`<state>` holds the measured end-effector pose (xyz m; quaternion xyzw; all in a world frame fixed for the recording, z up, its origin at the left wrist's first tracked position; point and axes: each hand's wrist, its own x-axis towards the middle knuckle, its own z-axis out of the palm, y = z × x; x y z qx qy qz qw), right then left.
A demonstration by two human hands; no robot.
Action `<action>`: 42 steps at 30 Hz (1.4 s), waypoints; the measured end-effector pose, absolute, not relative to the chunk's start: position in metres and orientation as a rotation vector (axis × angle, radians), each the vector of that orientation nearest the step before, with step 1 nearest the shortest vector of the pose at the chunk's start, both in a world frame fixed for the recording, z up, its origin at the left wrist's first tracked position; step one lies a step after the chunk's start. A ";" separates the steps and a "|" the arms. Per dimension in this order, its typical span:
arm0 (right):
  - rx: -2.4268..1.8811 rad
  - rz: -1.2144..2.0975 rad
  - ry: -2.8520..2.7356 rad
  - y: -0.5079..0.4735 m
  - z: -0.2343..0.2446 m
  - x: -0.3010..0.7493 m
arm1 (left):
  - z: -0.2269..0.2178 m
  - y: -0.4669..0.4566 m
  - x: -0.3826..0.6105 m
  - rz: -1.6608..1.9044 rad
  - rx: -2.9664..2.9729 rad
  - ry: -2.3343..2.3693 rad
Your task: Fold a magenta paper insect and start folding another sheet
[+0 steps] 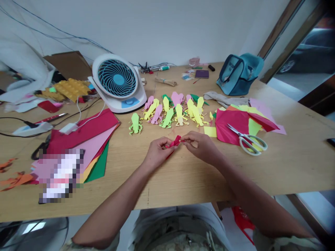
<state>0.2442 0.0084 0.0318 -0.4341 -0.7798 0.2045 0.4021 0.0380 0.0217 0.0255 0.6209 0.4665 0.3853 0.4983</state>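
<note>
Between my two hands is a small folded piece of red paper [176,141], just above the middle of the wooden table. My left hand [158,150] pinches it from the left with thumb and fingers. From the right, the fingertips of my right hand [200,146] grip its other end. Part of the paper is hidden by the fingers. Just beyond stand several folded paper figures with legs, among them a yellow figure [180,114], a pink figure [157,114] and a green figure [135,123] set apart on the left.
White-handled scissors [252,143] lie on red paper [231,122] at the right. A fan [119,82] stands at the back left, a blue bag [239,75] at the back right. Coloured sheets [101,164] and a blurred-out object [61,176] lie at the left.
</note>
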 end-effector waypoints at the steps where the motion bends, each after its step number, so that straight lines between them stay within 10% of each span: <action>1: -1.098 0.472 -1.996 0.008 0.032 0.245 | 0.025 0.022 0.038 0.910 1.480 1.124; 30: -0.990 0.352 -2.032 0.003 0.034 0.223 | 0.013 0.018 0.044 0.740 1.445 0.970; 42: -1.109 1.272 -1.468 0.009 0.018 0.216 | 0.005 0.014 0.050 0.718 1.460 1.008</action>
